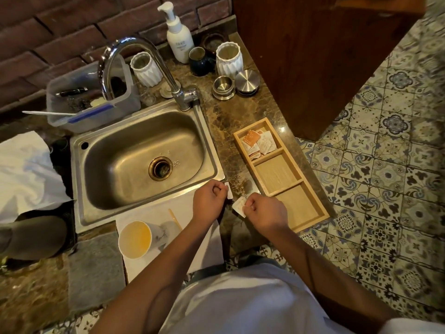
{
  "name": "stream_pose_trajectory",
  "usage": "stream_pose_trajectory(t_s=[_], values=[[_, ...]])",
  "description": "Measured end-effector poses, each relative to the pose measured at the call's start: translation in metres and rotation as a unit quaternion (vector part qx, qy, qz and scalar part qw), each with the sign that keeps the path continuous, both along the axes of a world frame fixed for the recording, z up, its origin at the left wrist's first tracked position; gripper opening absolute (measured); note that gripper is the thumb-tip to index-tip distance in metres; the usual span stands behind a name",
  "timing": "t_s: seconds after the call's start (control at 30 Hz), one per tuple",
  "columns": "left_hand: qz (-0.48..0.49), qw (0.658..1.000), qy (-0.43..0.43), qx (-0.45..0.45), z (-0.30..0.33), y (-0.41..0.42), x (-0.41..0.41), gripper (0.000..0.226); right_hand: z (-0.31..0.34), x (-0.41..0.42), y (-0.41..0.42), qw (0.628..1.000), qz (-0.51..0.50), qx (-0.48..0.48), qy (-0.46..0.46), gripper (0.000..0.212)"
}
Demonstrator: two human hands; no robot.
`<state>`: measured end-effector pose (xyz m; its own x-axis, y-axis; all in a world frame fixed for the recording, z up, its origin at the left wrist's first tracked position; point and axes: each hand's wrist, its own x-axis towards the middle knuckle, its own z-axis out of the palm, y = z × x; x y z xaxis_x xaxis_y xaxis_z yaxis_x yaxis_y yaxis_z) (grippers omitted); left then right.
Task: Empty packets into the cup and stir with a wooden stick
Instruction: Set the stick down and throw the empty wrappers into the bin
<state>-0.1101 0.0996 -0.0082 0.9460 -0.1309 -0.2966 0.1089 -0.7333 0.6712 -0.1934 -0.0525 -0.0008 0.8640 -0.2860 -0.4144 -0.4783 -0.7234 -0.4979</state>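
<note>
A white paper cup (pixel 135 239) with a yellowish inside stands on a white cloth (pixel 154 214) in front of the sink. A thin wooden stick (pixel 175 219) lies on the cloth to the cup's right. My right hand (pixel 265 213) pinches a small white packet (pixel 239 205) over the counter. A torn white strip (pixel 228 191) is held in my left hand (pixel 209 201), a little apart from the packet. Several more packets (pixel 258 142) lie in the far compartment of a wooden tray (pixel 283 174).
A steel sink (pixel 144 162) with a curved tap (pixel 178 92) lies behind the cloth. At the back stand a pump bottle (pixel 179 37), white ribbed jars (pixel 228 59), a dark cup (pixel 201 61), metal tins (pixel 224 88) and a plastic box (pixel 91 97). The counter edge drops to tiled floor on the right.
</note>
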Motion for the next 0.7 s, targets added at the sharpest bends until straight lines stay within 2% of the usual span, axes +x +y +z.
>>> stream_pose_trajectory(t_s=[0.13, 0.23, 0.37, 0.53, 0.7], values=[[0.052, 0.998, -0.01, -0.043, 0.016, 0.002, 0.0, 0.014, 0.015, 0.006, -0.008, 0.996, -0.025, 0.077, -0.027, 0.008], [0.074, 0.994, -0.028, -0.075, 0.027, 0.009, -0.002, 0.011, 0.028, 0.012, -0.009, 0.991, -0.02, 0.118, -0.067, 0.017], [0.088, 0.988, -0.044, -0.122, 0.048, 0.023, -0.008, 0.008, 0.048, 0.014, -0.002, 0.973, -0.046, 0.218, -0.06, 0.033], [0.104, 0.977, -0.065, -0.174, 0.075, 0.052, -0.015, 0.007, 0.071, 0.018, 0.014, 0.958, -0.083, 0.266, -0.07, 0.013], [0.137, 0.965, -0.09, -0.205, 0.102, 0.108, -0.025, 0.005, 0.104, 0.02, 0.049, 0.955, -0.052, 0.269, -0.114, 0.01]])
